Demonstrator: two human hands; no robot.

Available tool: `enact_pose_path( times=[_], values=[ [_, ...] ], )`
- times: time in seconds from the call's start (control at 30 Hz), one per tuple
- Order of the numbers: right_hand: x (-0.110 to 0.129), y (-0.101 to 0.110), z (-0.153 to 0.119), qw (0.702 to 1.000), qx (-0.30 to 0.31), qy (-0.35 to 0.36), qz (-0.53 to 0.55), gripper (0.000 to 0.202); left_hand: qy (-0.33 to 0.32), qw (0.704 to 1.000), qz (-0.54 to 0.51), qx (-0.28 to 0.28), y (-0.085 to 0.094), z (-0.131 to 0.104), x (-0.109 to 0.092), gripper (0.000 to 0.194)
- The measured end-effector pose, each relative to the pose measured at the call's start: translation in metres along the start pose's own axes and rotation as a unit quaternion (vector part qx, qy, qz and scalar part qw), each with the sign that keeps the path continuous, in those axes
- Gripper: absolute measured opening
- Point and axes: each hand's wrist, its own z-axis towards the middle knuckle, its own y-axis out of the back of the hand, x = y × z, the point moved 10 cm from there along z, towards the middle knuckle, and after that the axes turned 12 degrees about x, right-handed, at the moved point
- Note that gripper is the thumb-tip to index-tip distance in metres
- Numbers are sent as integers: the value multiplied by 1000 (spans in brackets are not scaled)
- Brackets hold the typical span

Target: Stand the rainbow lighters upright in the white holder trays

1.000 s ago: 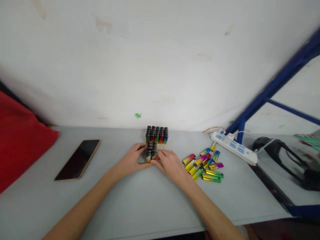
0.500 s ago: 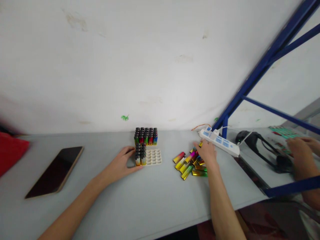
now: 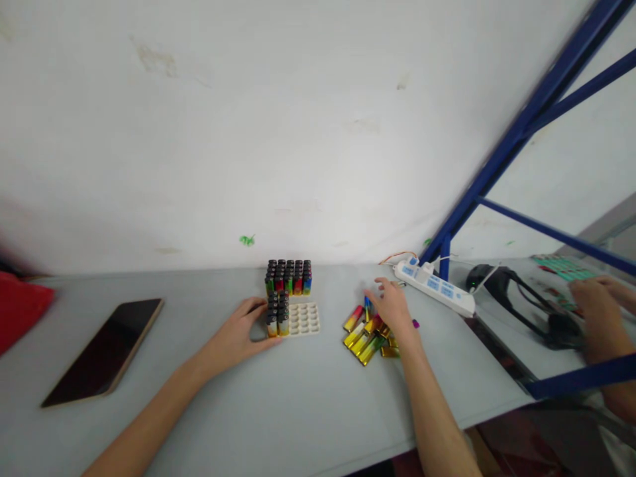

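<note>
My left hand (image 3: 242, 333) curls round the left side of a white tray (image 3: 311, 319), fingers at the back and thumb at the front. Two columns of lighters (image 3: 277, 318) with black tops stand upright in the tray's left part; the hollows on its right are bare. Over a loose pile of shiny yellow, red and green lighters (image 3: 365, 341) is my right hand (image 3: 391, 305). At its thumb and bent forefinger is a blue lighter (image 3: 368, 307), which it seems to pinch; the other fingers stick out. The hand covers part of the pile.
Behind the tray stands a block of black-topped lighters (image 3: 289, 281) near the wall. A phone (image 3: 106, 350) lies at left, beside a red item (image 3: 22, 308). At right are a power strip (image 3: 437, 288), a blue metal frame (image 3: 497, 169), a black device (image 3: 517, 301) and another person's hand (image 3: 593, 298).
My right hand has shifted left across the pile, and the blue lighter has come left with it. The left hand stays at the tray. The view has tilted slightly.
</note>
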Motion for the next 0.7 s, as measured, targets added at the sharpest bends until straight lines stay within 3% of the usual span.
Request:
enact_pose_path(
  times=[0.13, 0.27, 0.47, 0.6, 0.7],
  values=[
    [-26, 33, 6, 994, -98, -41, -28, 48, -8, 1000, -3, -14, 1, -1, 3, 69],
    [-33, 17, 12, 999, -23, -23, -44, 44, -19, 999, -2, -26, 2, -1, 6, 65],
    [7, -14, 4, 997, 33, 74, -20, 30, -16, 1000, -1, -16, -1, -1, 5, 68],
    [33, -22, 1, 990, 53, 128, 3, 26, -8, 1000, -8, -14, -1, -2, 3, 70],
    [41, -21, 0, 984, 52, 162, 46, 35, -3, 1000, -14, -7, -3, -2, 3, 70]
  ],
)
